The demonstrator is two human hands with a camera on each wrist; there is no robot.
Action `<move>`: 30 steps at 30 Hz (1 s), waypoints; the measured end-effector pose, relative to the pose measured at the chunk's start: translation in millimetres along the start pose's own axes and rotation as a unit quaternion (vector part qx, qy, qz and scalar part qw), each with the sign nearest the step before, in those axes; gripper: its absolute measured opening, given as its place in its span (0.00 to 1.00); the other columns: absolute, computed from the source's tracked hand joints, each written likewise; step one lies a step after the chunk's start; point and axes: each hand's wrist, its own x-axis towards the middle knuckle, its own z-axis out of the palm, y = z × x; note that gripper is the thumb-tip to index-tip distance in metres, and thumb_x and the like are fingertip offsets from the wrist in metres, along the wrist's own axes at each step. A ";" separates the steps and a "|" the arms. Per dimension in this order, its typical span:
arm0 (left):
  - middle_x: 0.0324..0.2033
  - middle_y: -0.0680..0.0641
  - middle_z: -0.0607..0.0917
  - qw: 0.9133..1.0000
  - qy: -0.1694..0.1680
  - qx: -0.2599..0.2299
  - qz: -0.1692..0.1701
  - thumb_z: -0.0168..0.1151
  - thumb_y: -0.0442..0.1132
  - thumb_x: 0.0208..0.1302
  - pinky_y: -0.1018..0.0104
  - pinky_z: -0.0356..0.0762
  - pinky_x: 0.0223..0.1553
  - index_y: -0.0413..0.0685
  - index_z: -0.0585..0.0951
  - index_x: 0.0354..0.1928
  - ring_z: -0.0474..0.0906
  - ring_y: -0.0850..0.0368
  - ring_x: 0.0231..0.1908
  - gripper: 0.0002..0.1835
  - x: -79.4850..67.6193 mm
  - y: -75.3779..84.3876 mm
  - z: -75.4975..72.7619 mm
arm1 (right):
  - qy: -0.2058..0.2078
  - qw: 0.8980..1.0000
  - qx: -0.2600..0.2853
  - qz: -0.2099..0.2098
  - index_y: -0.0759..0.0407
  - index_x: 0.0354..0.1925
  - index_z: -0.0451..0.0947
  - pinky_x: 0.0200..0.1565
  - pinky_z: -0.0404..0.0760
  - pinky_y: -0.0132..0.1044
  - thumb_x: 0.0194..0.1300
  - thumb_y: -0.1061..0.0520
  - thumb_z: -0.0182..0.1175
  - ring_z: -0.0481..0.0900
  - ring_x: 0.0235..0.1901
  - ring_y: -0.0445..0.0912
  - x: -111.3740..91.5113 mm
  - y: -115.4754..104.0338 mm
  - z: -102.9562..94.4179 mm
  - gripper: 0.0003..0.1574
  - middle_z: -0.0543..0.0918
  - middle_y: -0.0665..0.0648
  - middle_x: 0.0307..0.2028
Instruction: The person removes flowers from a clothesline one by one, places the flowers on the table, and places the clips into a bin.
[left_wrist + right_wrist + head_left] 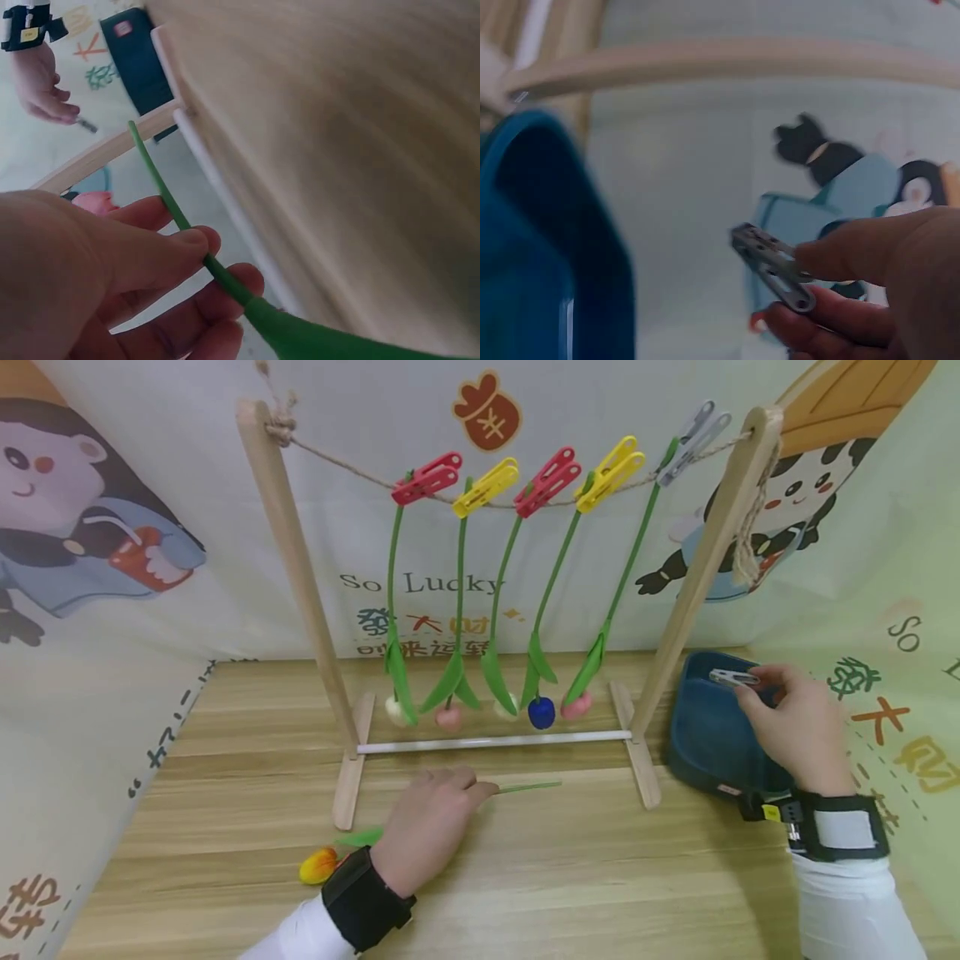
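My left hand (pixel 435 827) pinches the green stem (pixel 176 210) of an artificial tulip between thumb and fingers, low over the table in front of the rack. The tulip's orange-yellow bloom (pixel 318 866) shows to the left of the wrist, and part of its stem is hidden by the hand. Above the blue bin, my right hand (pixel 802 727) holds a grey clothespin (pixel 772 262) between thumb and fingers. On the rack's twine (pixel 337 462), several tulips hang bloom-down, held by red, yellow and grey clothespins; one bloom is blue (pixel 542 712).
A wooden rack (pixel 300 568) with a white crossbar (pixel 495 742) stands against the printed backdrop (pixel 360 410). Right of its foot sits the blue bin (pixel 686 727). Wood-grain tabletop (pixel 585 877) extends in front of the rack.
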 end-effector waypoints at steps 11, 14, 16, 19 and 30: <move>0.33 0.51 0.85 0.999 -0.038 0.023 0.011 0.72 0.30 0.62 0.61 0.80 0.31 0.52 0.89 0.43 0.83 0.54 0.32 0.10 2.6 6.8 26.6 | -0.182 0.981 -0.062 0.031 0.75 0.53 0.81 0.47 0.62 0.76 0.74 0.55 0.64 0.80 0.46 0.73 -1.2 44.9 25.9 0.23 0.86 0.75 0.46; 0.32 0.51 0.84 0.999 -0.033 0.028 0.012 0.73 0.30 0.62 0.61 0.80 0.31 0.51 0.89 0.41 0.82 0.55 0.32 0.09 3.0 8.4 30.3 | -0.198 0.977 -0.063 0.038 0.75 0.51 0.81 0.50 0.58 0.82 0.72 0.56 0.66 0.80 0.45 0.73 -1.3 48.6 29.5 0.22 0.86 0.73 0.43; 0.33 0.51 0.85 0.999 -0.031 0.030 0.010 0.73 0.30 0.63 0.61 0.81 0.31 0.51 0.89 0.41 0.82 0.55 0.32 0.08 3.8 9.2 31.6 | -0.207 0.975 -0.066 0.043 0.75 0.50 0.82 0.49 0.59 0.80 0.72 0.56 0.66 0.81 0.44 0.72 -1.5 50.6 31.1 0.21 0.86 0.72 0.41; 0.33 0.51 0.85 0.999 -0.030 0.038 0.005 0.72 0.31 0.64 0.62 0.81 0.31 0.51 0.89 0.42 0.82 0.55 0.33 0.08 5.1 9.9 32.9 | -0.222 0.971 -0.081 0.044 0.75 0.49 0.82 0.45 0.65 0.72 0.71 0.55 0.67 0.82 0.43 0.71 -1.0 53.2 32.2 0.21 0.87 0.72 0.41; 0.30 0.49 0.82 0.998 -0.010 0.061 -0.015 0.72 0.29 0.62 0.59 0.81 0.29 0.49 0.87 0.36 0.81 0.52 0.31 0.07 9.7 7.9 35.0 | -0.241 0.961 -0.127 0.040 0.73 0.46 0.84 0.43 0.72 0.73 0.67 0.54 0.69 0.84 0.43 0.73 -0.5 52.4 38.6 0.21 0.87 0.74 0.42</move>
